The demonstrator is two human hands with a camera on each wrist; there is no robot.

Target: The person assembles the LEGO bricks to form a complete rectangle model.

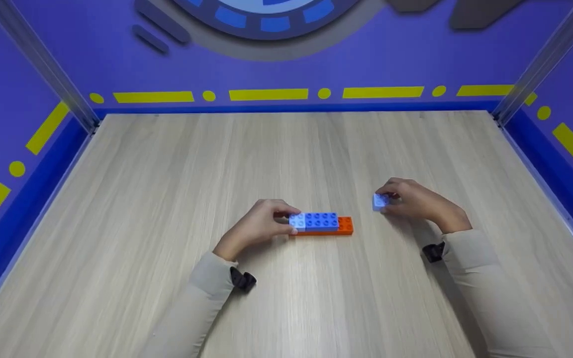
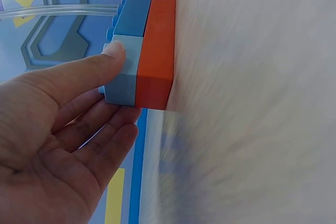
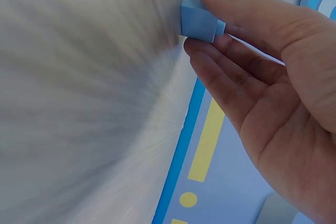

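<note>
My left hand (image 1: 260, 224) pinches the left end of a stack of toy building bricks. The stack's bottom layer is orange bricks (image 1: 345, 225), which show past the right end of the upper layer. On top lie a light blue brick (image 2: 124, 72) at the left end and a longer blue brick (image 1: 322, 221) beside it. In the left wrist view the thumb presses the light blue brick's side. To the right, my right hand (image 1: 413, 200) pinches a separate small light blue brick (image 3: 199, 17) between thumb and fingers, apart from the stack.
A pale wood-grain table (image 1: 286, 164) carries the bricks. Purple walls (image 1: 276, 74) with yellow dashes and dots enclose its back and both sides. Black wrist cameras (image 1: 242, 280) sit on both sleeves.
</note>
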